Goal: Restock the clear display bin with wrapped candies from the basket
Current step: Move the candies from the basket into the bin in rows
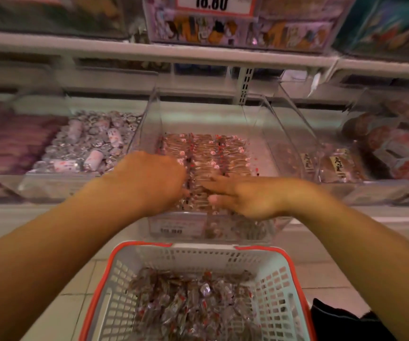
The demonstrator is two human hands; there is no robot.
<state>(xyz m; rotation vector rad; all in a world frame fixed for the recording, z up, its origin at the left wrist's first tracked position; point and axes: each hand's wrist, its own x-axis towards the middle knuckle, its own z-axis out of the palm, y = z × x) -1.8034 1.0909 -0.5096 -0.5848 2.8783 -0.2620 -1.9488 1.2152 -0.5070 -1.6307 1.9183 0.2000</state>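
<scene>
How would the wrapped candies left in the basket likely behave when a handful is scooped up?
The wrapped candies lie in a loose heap in the basket, so they probably shift and spill from a handful. Their shiny wrappers suggest they are slippery. Being small, each is likely light.

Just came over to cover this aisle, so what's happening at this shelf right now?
A person is restocking the clear bin with wrapped candies. Both hands are in the bin's front: the left hand is curled down onto the rows, the right hand lies flat with fingers straight on them. The candies sit in neat rows, with room left on the right. The basket below holds plenty more.
</scene>
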